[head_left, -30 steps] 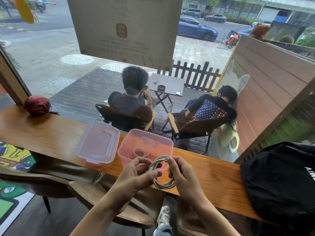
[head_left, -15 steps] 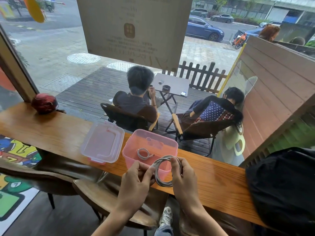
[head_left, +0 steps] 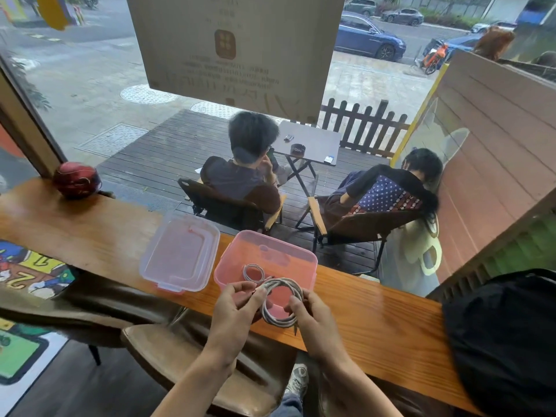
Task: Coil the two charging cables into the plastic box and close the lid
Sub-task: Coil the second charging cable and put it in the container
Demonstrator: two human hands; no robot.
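Observation:
A pink plastic box stands open on the wooden counter, with one small coiled cable lying inside it. Its clear lid lies upside down on the counter just left of the box. I hold a second, larger coil of whitish cable upright at the box's near edge. My left hand pinches the coil's left side near a cable end. My right hand grips the coil's right side.
The wooden counter runs along a window. A red round object sits at its far left, a black bag at the right. Brown stools stand under the counter. Two people sit outside behind the glass.
The coil and both hands have stayed at the box's near edge; my left fingers have shifted along the coil's left side. The view has moved slightly.

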